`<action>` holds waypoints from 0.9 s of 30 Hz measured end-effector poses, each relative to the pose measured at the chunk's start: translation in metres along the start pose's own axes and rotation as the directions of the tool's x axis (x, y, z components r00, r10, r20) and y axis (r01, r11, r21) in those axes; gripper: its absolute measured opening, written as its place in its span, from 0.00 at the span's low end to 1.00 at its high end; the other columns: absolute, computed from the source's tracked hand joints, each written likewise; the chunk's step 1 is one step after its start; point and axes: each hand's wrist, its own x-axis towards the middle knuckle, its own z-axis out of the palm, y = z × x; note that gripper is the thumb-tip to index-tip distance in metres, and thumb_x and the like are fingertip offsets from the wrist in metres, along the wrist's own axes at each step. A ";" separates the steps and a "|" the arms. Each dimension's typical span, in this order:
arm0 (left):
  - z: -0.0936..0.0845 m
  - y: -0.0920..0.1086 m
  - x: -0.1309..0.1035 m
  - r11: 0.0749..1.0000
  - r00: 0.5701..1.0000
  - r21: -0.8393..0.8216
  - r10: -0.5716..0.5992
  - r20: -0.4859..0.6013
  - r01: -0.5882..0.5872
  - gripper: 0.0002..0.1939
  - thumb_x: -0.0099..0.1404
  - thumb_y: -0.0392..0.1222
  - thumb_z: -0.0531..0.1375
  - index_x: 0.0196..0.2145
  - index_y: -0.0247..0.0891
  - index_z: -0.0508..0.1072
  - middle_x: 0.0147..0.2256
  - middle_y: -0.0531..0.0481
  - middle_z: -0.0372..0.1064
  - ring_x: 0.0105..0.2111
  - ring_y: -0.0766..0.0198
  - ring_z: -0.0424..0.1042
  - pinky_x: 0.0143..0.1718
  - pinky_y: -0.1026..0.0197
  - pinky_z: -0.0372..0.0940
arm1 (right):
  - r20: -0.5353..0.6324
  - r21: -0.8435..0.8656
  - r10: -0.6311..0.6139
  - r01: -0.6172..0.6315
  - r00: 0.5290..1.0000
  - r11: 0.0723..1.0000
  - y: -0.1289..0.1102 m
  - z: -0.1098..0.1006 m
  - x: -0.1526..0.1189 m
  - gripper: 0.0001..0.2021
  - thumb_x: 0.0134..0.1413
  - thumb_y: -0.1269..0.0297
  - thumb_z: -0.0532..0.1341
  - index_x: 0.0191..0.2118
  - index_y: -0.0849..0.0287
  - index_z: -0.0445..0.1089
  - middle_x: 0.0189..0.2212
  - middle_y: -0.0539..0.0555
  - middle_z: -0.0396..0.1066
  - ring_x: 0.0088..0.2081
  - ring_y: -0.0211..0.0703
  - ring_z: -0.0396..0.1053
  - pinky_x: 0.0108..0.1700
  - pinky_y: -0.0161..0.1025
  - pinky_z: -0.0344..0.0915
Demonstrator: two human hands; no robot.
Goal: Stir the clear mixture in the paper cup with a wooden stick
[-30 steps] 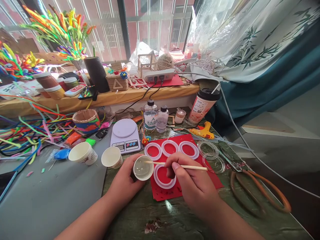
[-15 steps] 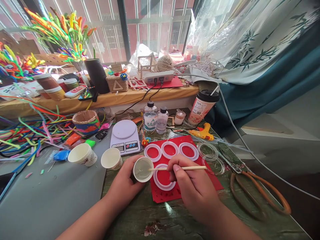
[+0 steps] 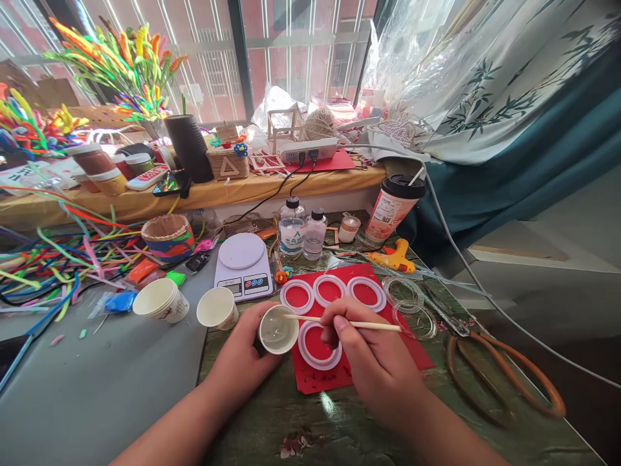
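Observation:
My left hand (image 3: 250, 346) is wrapped round a paper cup (image 3: 279, 344) tilted toward me, with a clear liquid inside. Between the fingers of my right hand (image 3: 366, 346) is a thin wooden stick (image 3: 373, 326), its far end inside the cup's mouth. Under and beyond my right hand lies a red sheet (image 3: 310, 382) bearing several white ring-shaped moulds (image 3: 297, 296). The nearest mould (image 3: 310, 362) is partly covered by my right fingers. Left of the held cup stand another paper cup (image 3: 217, 309) and a stack of paper cups (image 3: 160, 301).
Behind the cups sits a kitchen scale (image 3: 242, 265), with two clear bottles (image 3: 292, 236) beside it. To the right are clear rings (image 3: 407, 304), a yellow glue gun (image 3: 395, 257), large scissors (image 3: 504, 375) and a lidded drink cup (image 3: 394, 208). Coloured pipe cleaners (image 3: 63, 252) cover the left side.
The stick's tip has moved up and left within the cup, toward the far rim, and the liquid's surface looks different. Both hands stay in nearly the same place.

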 end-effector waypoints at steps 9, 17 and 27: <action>0.000 -0.001 0.000 1.000 1.000 -0.006 -0.001 0.002 0.001 0.27 0.67 0.40 0.71 0.63 0.45 0.78 0.61 0.39 0.81 0.61 0.43 0.81 0.67 0.38 0.74 | 0.009 0.008 -0.009 0.009 1.000 1.000 0.001 -0.001 -0.001 0.14 0.75 0.63 0.54 0.35 0.53 0.72 0.26 0.49 0.69 0.28 0.45 0.66 0.30 0.39 0.63; 0.000 -0.001 -0.001 1.000 1.000 -0.012 -0.010 0.007 0.011 0.27 0.67 0.41 0.70 0.63 0.45 0.78 0.62 0.39 0.80 0.61 0.43 0.80 0.67 0.38 0.74 | -0.019 -0.020 0.002 -0.003 1.000 1.000 0.000 -0.001 -0.001 0.15 0.77 0.61 0.54 0.37 0.53 0.74 0.27 0.50 0.70 0.29 0.45 0.68 0.32 0.40 0.64; 0.001 -0.002 -0.001 1.000 1.000 -0.011 -0.010 0.002 0.010 0.27 0.68 0.42 0.71 0.63 0.45 0.78 0.61 0.40 0.81 0.61 0.43 0.81 0.67 0.40 0.74 | -0.010 -0.005 0.011 -0.011 1.000 1.000 0.000 -0.003 0.000 0.15 0.75 0.60 0.54 0.36 0.53 0.73 0.26 0.50 0.70 0.29 0.46 0.68 0.31 0.41 0.63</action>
